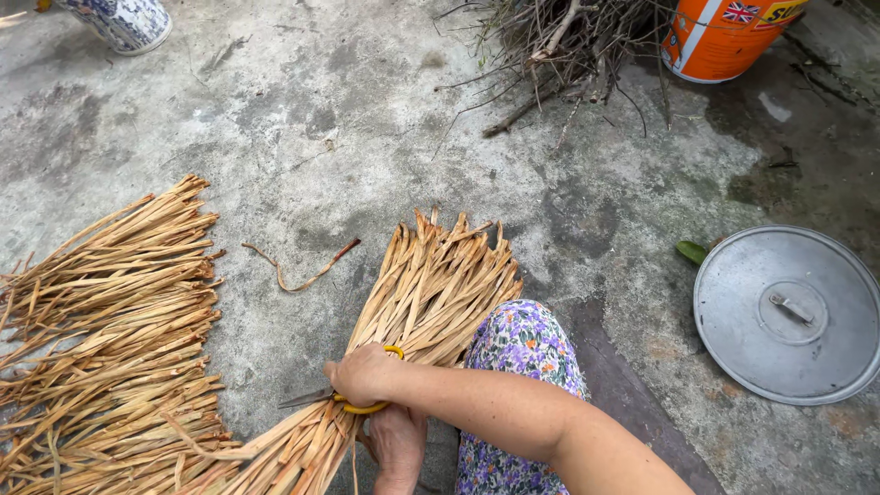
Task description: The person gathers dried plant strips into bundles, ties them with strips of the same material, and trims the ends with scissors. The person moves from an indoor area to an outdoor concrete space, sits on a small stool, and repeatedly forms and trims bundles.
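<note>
Reaching across the body, the right hand (362, 374) has its grip closed through the yellow handles of a pair of scissors (341, 399), blades pointing left over a bundle of dried straw strips (431, 284) fanned out on the concrete floor (302, 119). Below it, the left hand (396, 442) clasps the bundle's narrow waist. A larger straw pile (110, 339) lies left; a metal lid (790, 313) lies well apart, right.
</note>
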